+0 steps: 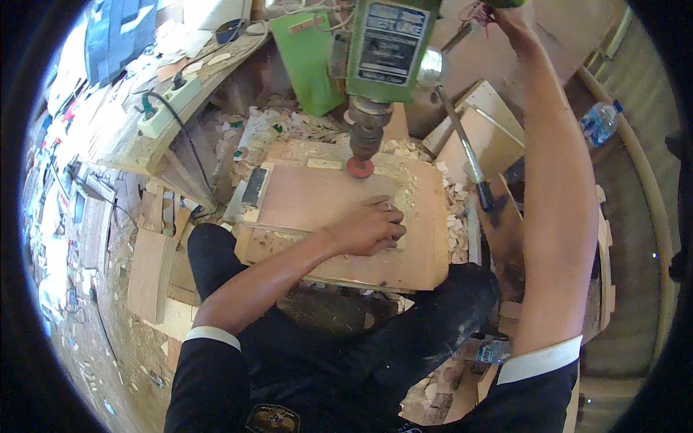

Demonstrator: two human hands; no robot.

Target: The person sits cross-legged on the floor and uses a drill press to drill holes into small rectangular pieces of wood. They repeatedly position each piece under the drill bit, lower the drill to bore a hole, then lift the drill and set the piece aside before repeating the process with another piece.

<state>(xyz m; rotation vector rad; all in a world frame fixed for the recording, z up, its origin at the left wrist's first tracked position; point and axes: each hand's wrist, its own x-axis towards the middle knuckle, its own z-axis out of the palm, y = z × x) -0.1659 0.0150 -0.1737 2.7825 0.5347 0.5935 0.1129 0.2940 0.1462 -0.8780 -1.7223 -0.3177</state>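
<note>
Left hand [372,227] flat, right hand [505,14] raised.

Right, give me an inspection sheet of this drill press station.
Surface: wooden board under the drill press, chips around it.
Job's things: thin wood panel flat under the red cutter.
Clutter: wood offcuts, plastic bottle, scrap boards.
Hands: left hand pressed flat on the panel; right hand raised to the press top, grip cut off by the frame.
Cables: black cord from a power strip.
Surroundings: littered bench, shavings on the floor.
</note>
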